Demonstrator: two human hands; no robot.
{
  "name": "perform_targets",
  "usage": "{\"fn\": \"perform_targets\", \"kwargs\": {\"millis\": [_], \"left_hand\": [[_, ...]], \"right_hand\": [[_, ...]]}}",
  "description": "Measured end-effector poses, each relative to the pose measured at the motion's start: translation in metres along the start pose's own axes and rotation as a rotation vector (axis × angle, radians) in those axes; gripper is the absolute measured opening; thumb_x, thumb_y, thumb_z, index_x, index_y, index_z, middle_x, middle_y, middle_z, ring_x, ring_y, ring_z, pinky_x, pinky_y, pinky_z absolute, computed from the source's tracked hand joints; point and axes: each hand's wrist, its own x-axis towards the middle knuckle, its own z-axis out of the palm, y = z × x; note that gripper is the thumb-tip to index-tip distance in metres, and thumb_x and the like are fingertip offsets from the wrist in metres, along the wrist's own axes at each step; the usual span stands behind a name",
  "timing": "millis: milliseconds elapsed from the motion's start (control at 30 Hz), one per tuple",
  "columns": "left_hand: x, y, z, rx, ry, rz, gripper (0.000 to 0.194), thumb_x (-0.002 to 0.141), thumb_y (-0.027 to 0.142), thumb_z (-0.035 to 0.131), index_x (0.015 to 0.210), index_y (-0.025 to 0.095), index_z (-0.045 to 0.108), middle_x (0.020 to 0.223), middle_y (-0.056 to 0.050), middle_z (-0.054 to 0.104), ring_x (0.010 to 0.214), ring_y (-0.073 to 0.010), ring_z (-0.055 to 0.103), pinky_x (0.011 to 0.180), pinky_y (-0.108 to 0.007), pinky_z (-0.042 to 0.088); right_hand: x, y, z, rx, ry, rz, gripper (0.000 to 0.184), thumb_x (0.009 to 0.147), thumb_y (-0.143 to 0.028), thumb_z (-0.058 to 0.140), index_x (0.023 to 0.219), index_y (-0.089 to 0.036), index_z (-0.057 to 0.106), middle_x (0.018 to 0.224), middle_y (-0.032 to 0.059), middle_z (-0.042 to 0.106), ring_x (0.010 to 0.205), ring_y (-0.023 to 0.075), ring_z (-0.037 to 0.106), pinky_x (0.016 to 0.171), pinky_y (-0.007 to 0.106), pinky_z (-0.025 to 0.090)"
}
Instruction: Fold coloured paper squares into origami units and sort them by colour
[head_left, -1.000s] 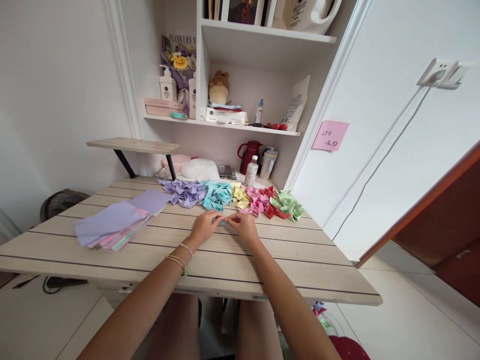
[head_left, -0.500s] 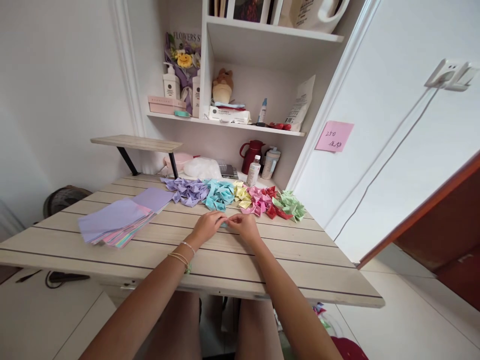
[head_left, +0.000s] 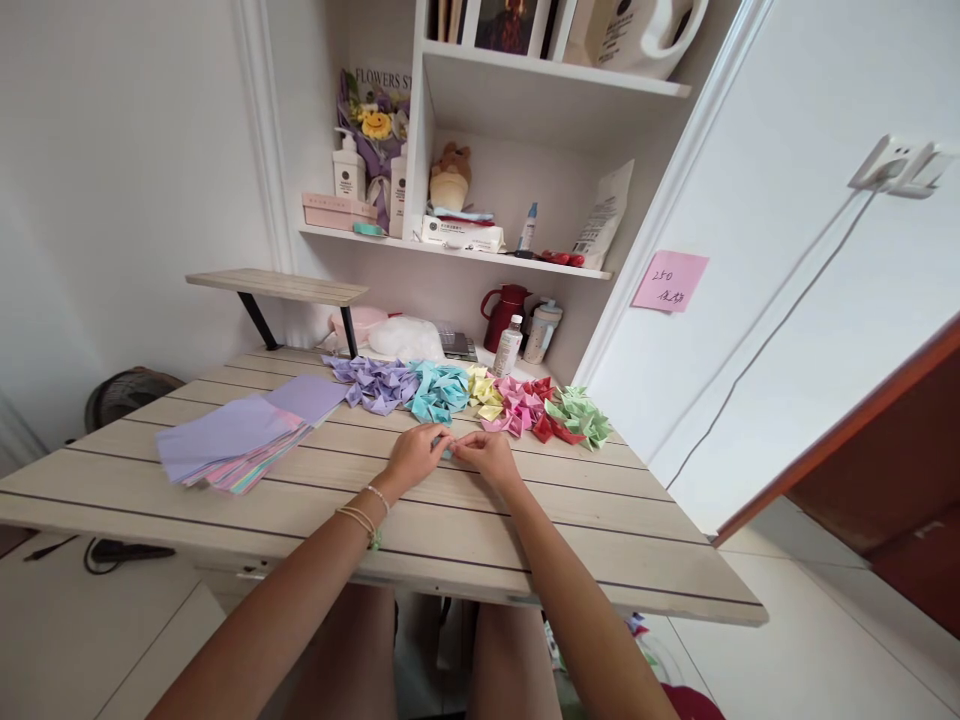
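Note:
My left hand and my right hand meet at mid-table, fingertips pinched together on a small light-blue folded paper piece that rests on the wooden table. Most of the piece is hidden under my fingers. Just beyond my hands lies a row of folded paper pieces sorted by colour: purple, blue, yellow, pink, red and green. A fanned stack of square pastel paper sheets, purple on top, lies to the left.
A small raised shelf stands at the table's back left. Behind the table are a red jug, a small bottle and a cup. Wall shelves above hold bottles, boxes and a plush toy. A pink note sticks to the right wall.
My hands stay pinched on the blue piece in the same spot. The view has shifted slightly as my head moved.

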Motion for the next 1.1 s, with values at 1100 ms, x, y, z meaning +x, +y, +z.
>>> {"fn": "perform_targets", "kwargs": {"millis": [1100], "left_hand": [[0.005, -0.012, 0.013, -1.122, -0.122, -0.588, 0.039, 0.059, 0.031, 0.078, 0.092, 0.014, 0.065, 0.095, -0.008, 0.068, 0.081, -0.0162, 0.065, 0.082, -0.035, 0.052]], "right_hand": [[0.004, -0.002, -0.006, 0.29, 0.052, 0.091, 0.031, 0.054, -0.035, 0.074, 0.074, -0.015, 0.062, 0.063, 0.0017, 0.066, 0.056, 0.0134, 0.058, 0.055, 0.025, 0.043]]}}
